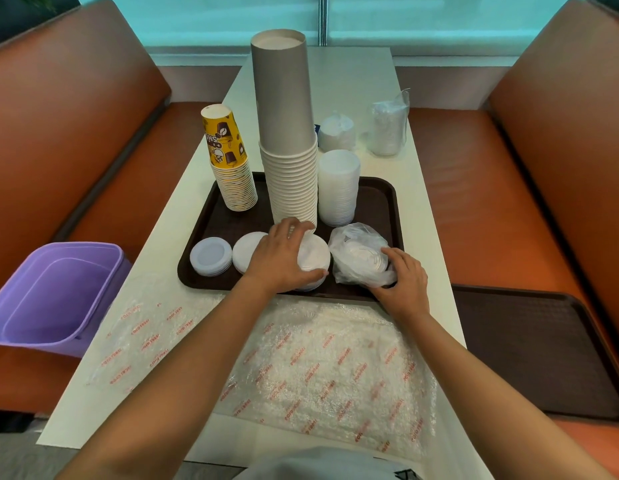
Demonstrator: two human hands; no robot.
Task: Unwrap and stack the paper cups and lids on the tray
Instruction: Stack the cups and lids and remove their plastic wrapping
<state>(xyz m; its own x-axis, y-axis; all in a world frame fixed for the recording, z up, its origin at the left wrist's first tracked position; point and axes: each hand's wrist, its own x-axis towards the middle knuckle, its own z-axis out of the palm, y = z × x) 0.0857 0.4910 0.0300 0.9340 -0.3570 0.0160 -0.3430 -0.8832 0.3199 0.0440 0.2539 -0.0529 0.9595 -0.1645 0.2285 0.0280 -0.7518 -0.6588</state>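
At the near edge of the dark brown plastic tray (380, 192), the left hand (283, 259) lies flat-fingered on a low white lid stack (313, 252), while the right hand (406, 278) grips the clear-plastic-wrapped bundle of lids (358, 258) beside it. Best to steady that stack and peel the wrap gently, keeping the lids together.

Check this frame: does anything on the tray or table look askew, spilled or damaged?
The yellow printed cup stack at the tray's back left leans visibly left, while the tall grey cup stack beside it stands nearly straight. Nothing looks spilled or damaged. Loose plastic wrap lies flat on the table.
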